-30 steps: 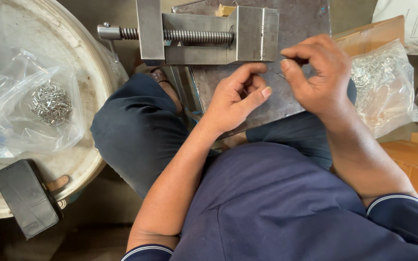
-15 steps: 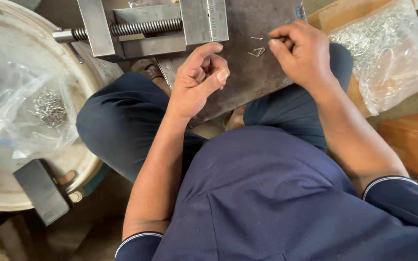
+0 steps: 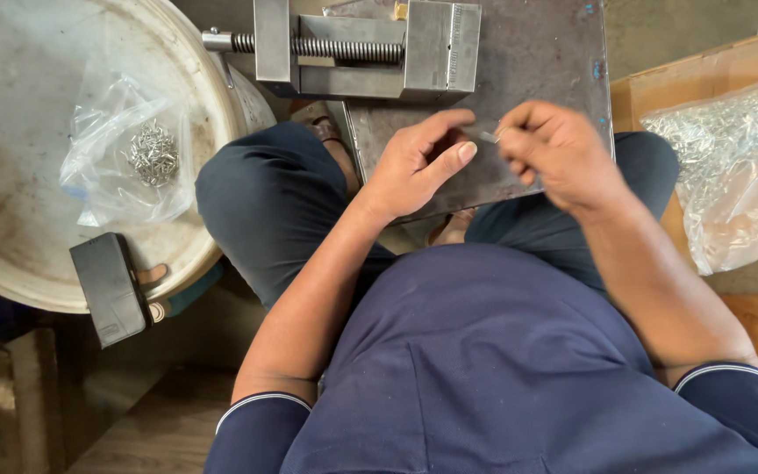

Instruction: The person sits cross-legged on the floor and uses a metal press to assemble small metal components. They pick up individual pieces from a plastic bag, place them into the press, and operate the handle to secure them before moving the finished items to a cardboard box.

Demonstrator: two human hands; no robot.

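My left hand (image 3: 418,162) and my right hand (image 3: 554,154) meet over a grey metal plate (image 3: 537,61) lying across my knees. Between the fingertips of both hands is a small shiny metal piece (image 3: 487,134); the right hand's thumb and forefinger pinch one end and the left hand's fingers touch the other. A steel vise (image 3: 353,48) with a threaded screw sits at the far edge of the plate, beyond the left hand.
A round pale tub lid (image 3: 19,175) at left carries a clear bag of small metal parts (image 3: 151,154) and a dark hammer head (image 3: 109,288). A larger clear bag of shiny parts (image 3: 734,167) lies on a cardboard box (image 3: 651,88) at right.
The view has shifted, so the vise and plate sit further right. My hands have drawn closer together, and the small metal piece is now held between both of them.
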